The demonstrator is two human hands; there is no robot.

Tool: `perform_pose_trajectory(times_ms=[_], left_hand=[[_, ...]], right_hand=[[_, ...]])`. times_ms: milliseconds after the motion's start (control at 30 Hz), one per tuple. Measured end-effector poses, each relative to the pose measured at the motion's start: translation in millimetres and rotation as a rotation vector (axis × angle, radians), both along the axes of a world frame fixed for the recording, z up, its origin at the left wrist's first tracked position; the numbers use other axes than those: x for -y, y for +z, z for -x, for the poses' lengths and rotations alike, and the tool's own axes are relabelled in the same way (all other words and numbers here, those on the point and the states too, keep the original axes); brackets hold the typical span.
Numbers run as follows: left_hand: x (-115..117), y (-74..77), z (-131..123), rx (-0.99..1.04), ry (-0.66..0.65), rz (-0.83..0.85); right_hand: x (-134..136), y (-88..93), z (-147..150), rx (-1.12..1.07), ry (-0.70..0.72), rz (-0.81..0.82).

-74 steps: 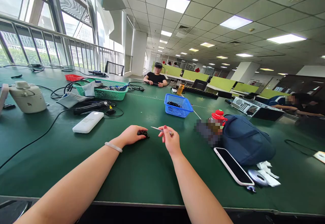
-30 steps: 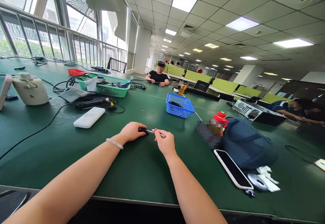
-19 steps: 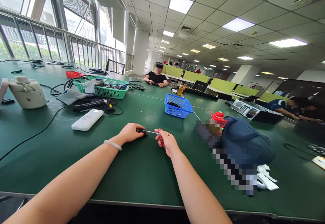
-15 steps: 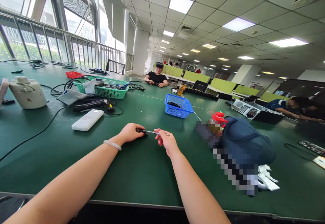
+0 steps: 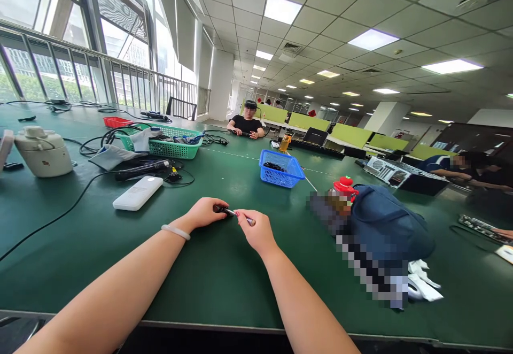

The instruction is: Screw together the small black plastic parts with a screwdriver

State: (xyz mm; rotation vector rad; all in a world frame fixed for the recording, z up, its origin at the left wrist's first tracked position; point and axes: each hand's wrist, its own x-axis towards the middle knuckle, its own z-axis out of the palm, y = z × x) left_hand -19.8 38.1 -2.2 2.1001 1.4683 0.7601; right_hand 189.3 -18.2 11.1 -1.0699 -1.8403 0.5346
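Observation:
At the middle of the table, my left hand (image 5: 205, 213) is closed on a small black part (image 5: 219, 209), mostly covered by its fingers. My right hand (image 5: 258, 230) pinches a slim screwdriver (image 5: 250, 221) with a silver shaft. The shaft points left and its tip meets the black part or lies right against it; the exact contact is too small to tell. Beyond my hands stands a blue basket (image 5: 281, 169) holding small black pieces (image 5: 274, 166). To the left of my left hand lies a white power bank (image 5: 138, 193).
A green basket (image 5: 180, 149) with cloth and cables stands at the back left, near a cream jug (image 5: 43, 153). On the right lies a dark blue bag (image 5: 390, 225) beside white tissues (image 5: 425, 282). A person (image 5: 246, 121) sits across the green table (image 5: 224, 284).
My right hand has moved left, closer to my left hand, and its fingers have slid along the screwdriver, so less shaft shows. My left hand stays nearly in place.

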Motion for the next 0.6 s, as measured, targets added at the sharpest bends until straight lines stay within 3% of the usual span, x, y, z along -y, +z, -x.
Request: perform_pose_trajectory(times_ms=[333,600], left_hand=[[-1,1.6,-1,0.056,-0.022,0.016],[-1,-0.6,-2,0.053,-0.042,-0.006]], right_hand=[[3,-4.4,5,0.210,0.074,-0.299],[2,-8.0,6,0.256,0.081,-0.403]])
